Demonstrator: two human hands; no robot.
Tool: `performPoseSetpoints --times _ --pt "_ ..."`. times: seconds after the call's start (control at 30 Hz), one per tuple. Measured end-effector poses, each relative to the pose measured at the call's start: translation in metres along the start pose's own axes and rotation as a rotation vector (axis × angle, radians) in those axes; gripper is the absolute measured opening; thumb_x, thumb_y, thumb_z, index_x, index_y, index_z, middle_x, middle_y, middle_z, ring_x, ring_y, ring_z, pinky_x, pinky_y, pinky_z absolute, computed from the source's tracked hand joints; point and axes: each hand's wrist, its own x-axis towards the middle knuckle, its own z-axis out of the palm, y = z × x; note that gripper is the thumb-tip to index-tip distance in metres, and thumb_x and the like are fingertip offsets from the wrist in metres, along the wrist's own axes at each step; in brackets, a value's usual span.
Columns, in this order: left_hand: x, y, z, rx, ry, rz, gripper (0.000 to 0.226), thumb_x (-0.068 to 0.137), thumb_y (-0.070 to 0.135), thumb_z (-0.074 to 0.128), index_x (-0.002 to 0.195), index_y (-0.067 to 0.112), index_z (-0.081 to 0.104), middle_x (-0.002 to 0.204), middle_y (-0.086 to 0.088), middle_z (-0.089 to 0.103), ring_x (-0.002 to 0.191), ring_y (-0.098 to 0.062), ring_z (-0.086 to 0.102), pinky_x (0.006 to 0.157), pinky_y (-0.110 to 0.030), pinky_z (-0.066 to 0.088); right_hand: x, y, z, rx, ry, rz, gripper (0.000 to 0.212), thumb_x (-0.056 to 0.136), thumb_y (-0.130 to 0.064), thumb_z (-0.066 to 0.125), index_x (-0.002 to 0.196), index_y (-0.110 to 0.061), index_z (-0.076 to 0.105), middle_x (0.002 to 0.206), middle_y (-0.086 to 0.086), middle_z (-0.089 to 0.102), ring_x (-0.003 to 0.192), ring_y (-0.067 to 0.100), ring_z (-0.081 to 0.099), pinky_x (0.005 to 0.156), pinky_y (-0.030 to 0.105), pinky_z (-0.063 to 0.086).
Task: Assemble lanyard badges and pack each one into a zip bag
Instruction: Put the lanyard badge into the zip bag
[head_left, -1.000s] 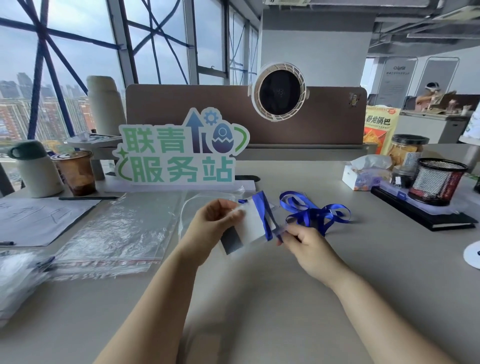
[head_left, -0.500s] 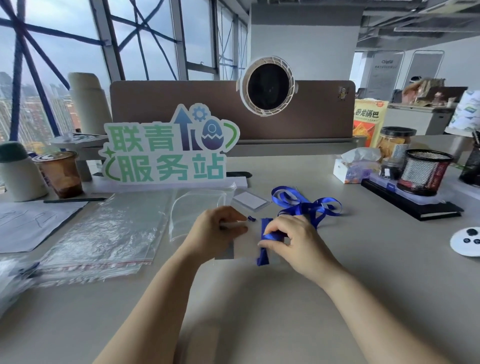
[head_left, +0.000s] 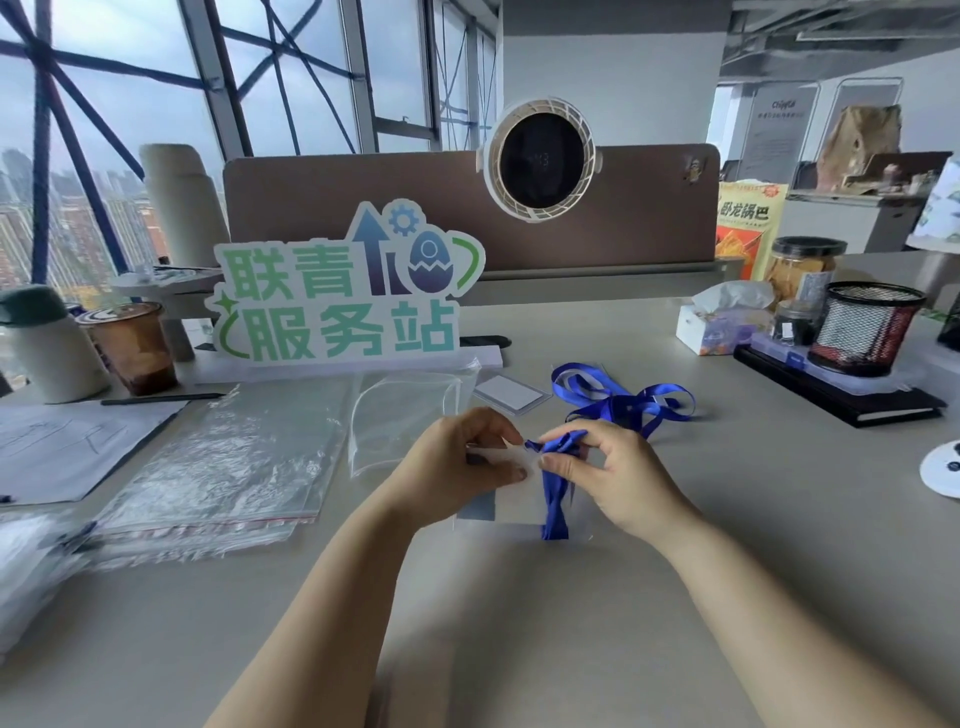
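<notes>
On the bench, the badge sleeve lies at the centre, with a lanyard across its right part. The left hand pinches the sleeve's far edge; the right hand pinches the lanyard. A stack of zip bags lies to the left. Loose lanyards lie behind the right hand, with a card just left of them and the sign farther back.

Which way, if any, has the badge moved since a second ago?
Yes. The badge has come down toward the person: it was level with the loose blue ribbons in the picture, and it now sits well nearer than them.
</notes>
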Motion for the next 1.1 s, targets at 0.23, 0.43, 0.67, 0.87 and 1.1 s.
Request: performPoseSetpoints --times 0.23,0.43,0.67,0.87,1.1 --pt "0.000 -0.005 0.004 0.012 0.077 -0.028 0.038 0.066 0.029 0.085 0.091 0.033 0.056 0.096 0.012 0.061 0.078 -0.004 0.058 0.067 -0.009 0.046 0.002 0.001 0.004 0.037 -0.016 0.056 0.005 0.083 -0.014 0.069 0.086 -0.011 0.067 0.081 0.007 0.067 0.070 0.002 0.056 0.068 0.013 0.044" --pt "-0.005 -0.015 -0.011 0.207 0.567 0.051 0.023 0.076 0.024 0.076 0.094 0.024 0.063 0.099 0.014 0.056 0.090 -0.011 0.054 0.075 -0.017 0.040 0.005 0.008 0.002 0.119 0.067 0.141 0.003 0.084 -0.014 0.068 0.085 -0.012 0.068 0.083 0.010 0.069 0.077 0.012 0.060 0.075 0.025 0.049" --pt "-0.027 -0.058 -0.049 0.676 0.634 -0.250 0.041 0.082 0.032 0.067 0.120 0.036 0.054 0.143 -0.002 0.033 0.129 -0.028 0.031 0.104 -0.040 0.029 0.017 -0.006 0.019 0.095 0.051 0.130 0.010 0.085 -0.018 0.067 0.080 -0.009 0.067 0.078 0.011 0.069 0.069 0.010 0.058 0.066 0.020 0.044" --pt "-0.025 -0.078 -0.047 0.631 0.447 -0.326 0.045 0.092 0.027 0.052 0.136 0.034 0.041 0.141 0.007 0.045 0.122 -0.019 0.048 0.103 -0.033 0.031 0.040 -0.015 0.059 0.023 0.070 0.147 0.022 0.085 -0.024 0.067 0.073 -0.007 0.062 0.068 0.008 0.062 0.062 0.011 0.048 0.060 0.026 0.038" --pt "-0.025 -0.075 -0.043 0.537 0.419 -0.128 0.063 0.086 0.007 0.051 0.141 0.034 0.036 0.144 0.013 0.040 0.127 -0.014 0.040 0.103 -0.028 0.034 0.066 -0.005 0.091 0.040 0.237 0.364 0.030 0.080 -0.035 0.068 0.071 -0.006 0.067 0.069 0.009 0.068 0.064 0.022 0.056 0.063 0.032 0.039"
